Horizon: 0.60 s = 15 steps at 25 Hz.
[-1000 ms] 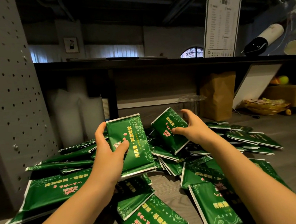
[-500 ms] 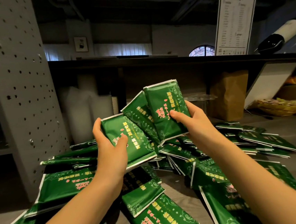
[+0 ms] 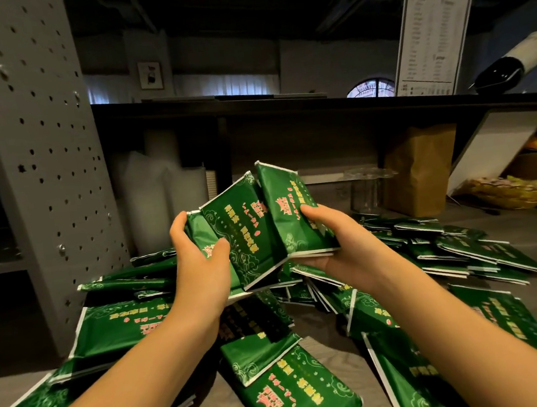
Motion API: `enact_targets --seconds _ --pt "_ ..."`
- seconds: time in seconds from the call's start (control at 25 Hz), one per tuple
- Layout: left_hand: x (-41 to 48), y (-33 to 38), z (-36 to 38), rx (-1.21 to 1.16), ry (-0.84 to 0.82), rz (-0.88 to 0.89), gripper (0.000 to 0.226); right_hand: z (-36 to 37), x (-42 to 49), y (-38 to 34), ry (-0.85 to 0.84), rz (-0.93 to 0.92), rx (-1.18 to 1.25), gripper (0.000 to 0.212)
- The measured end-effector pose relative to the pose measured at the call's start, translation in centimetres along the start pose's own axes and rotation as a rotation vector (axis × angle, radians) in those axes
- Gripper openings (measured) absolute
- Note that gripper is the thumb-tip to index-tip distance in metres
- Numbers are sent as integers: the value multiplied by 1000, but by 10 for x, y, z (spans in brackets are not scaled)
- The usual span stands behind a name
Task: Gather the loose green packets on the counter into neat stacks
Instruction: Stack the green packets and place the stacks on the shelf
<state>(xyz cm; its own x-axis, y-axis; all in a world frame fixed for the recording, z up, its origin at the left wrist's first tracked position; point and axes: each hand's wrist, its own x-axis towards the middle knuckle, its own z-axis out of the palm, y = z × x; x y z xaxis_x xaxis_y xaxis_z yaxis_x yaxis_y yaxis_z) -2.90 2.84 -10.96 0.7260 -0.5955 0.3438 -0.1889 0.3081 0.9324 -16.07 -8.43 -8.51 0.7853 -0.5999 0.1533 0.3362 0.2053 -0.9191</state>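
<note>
Glossy green packets (image 3: 250, 237), gold-lettered, white-edged

Your left hand (image 3: 201, 269) and right hand (image 3: 340, 245) are raised close together, forearms converging, each pinching green packets (image 3: 253, 234) between thumb and fingers.

Green packets (image 3: 298, 394) – white edges, pale swirls, yellow and red print, grey perforated panel (image 3: 43, 159), brown bag (image 3: 418, 169)
</note>
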Motion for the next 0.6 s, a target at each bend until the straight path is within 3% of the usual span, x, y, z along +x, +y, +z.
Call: enact_targets --seconds 0.16,0.28,0.44,0.6 --pt "-3 0 1 48 -31 54 67 2 0 2 -4 144 168 31" --pt "-3 1 1 67 -62 110 77 4 0 6 -51 158 79 32" --pt "-7 4 6 -203 -126 34 32 11 1 21 -79 131 -92 17" --pt "-9 6 6 -220 -116 20 19 15 2 27 -56 113 -187 17"
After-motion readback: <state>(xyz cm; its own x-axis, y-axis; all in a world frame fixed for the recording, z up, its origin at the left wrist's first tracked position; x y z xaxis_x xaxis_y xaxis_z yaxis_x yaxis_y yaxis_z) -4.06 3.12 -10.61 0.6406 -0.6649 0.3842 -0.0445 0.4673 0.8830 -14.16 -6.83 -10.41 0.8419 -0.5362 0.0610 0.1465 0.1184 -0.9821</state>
